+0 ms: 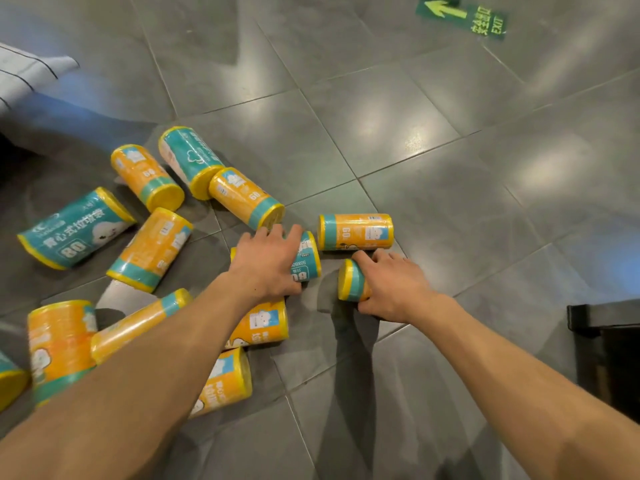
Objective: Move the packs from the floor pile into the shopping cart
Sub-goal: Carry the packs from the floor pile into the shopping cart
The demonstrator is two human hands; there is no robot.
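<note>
Several cylindrical packs in orange, teal and yellow wrap lie scattered on the grey tiled floor. My left hand point(268, 261) lies over a teal-ended pack point(308, 258) in the middle, fingers curled round its top. My right hand point(394, 285) grips a small orange pack point(351, 280) by its near end. Another orange pack point(356, 232) lies on its side just beyond both hands. More packs sit to the left, among them a large teal one point(74, 230). The shopping cart is not clearly in view.
A dark object point(609, 341) stands at the right edge. A green exit arrow sticker point(464, 15) marks the floor at top right. White striped fabric point(24, 74) shows at the upper left. Bare tiles stretch away beyond the packs and to the right.
</note>
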